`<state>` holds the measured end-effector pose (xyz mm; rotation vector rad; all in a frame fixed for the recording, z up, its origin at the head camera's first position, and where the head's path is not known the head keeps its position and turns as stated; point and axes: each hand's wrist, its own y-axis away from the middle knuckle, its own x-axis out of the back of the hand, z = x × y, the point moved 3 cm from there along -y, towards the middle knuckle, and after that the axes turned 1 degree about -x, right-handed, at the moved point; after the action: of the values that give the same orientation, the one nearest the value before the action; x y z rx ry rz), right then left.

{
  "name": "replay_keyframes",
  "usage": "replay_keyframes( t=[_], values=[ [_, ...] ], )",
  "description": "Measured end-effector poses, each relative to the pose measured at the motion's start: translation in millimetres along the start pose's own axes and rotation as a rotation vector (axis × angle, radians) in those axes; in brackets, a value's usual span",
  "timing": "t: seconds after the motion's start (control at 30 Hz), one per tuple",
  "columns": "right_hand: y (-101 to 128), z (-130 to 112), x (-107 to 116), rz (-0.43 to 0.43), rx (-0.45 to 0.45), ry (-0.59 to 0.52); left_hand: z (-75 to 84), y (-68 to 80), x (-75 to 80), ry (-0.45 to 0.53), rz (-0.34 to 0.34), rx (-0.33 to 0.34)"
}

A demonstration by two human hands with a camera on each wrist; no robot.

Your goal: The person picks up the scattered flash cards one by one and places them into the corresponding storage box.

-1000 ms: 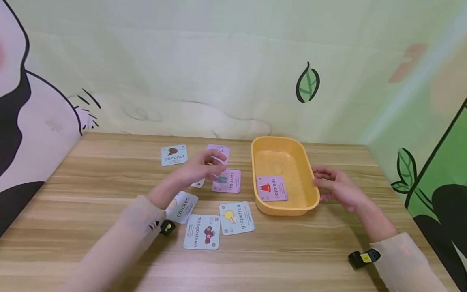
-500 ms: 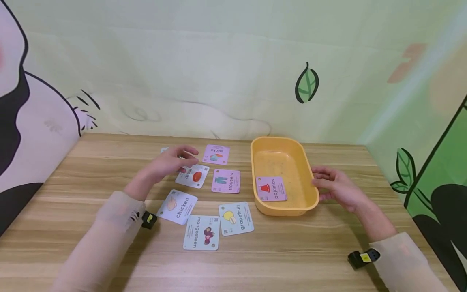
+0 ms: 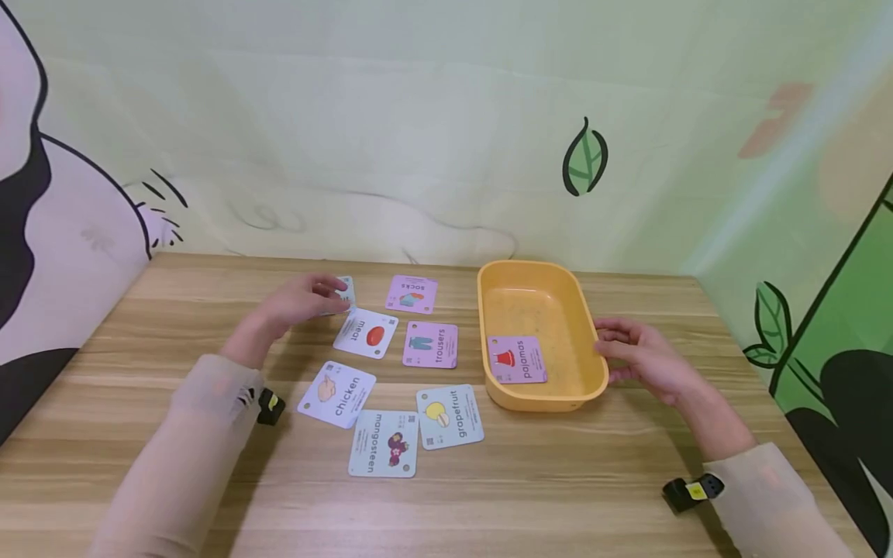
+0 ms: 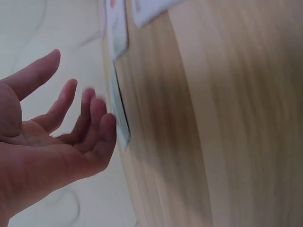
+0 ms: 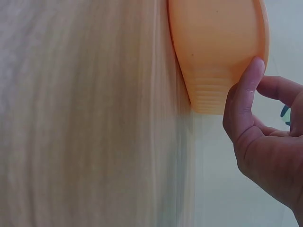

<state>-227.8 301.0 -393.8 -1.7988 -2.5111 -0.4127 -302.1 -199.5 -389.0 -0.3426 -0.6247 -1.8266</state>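
My left hand (image 3: pixel 303 298) is over the light-blue coconut card (image 3: pixel 347 290) at the back left and hides most of it. In the left wrist view, the fingers (image 4: pixel 108 130) are loosely bent right at the edge of that card (image 4: pixel 121 113), the thumb held apart. Just in front lies the meat card (image 3: pixel 366 334). My right hand (image 3: pixel 645 356) holds the right side of a yellow plastic bin (image 3: pixel 601 387), thumb at the rim and fingers against the outer wall (image 5: pixel 218 52). A purple pajamas card (image 3: pixel 518 359) lies inside the bin.
Purple socks (image 3: pixel 412 294) and trousers (image 3: pixel 430 346) cards lie between my left hand and the bin. Nearer the front are the chicken (image 3: pixel 338 394), mangosteen (image 3: pixel 383 443) and grapefruit (image 3: pixel 449 417) cards. A printed wall sheet (image 3: pixel 391 155) rises behind the wooden table (image 3: pixel 558 488).
My left hand has moved left from beside the trousers card, past the meat card, to the coconut card. The socks, trousers and meat cards are uncovered. My right hand stays on the bin.
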Motion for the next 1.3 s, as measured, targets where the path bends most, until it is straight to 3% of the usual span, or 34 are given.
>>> replay_keyframes(
  t=[0.47, 0.93, 1.3],
  values=[
    [-2.1, 2.7, 2.4, 0.003, -0.008, 0.011, -14.7, -7.7, 17.5, -0.044, 0.038, 0.097],
    [-3.4, 3.2, 3.7, 0.000, -0.005, 0.016, -22.6, -20.0, 23.6, -0.279, 0.086, 0.110],
    [-3.0, 3.0, 3.3, -0.002, 0.002, 0.016, -23.8, -20.9, 25.2, -0.317, 0.078, 0.139]
  ],
)
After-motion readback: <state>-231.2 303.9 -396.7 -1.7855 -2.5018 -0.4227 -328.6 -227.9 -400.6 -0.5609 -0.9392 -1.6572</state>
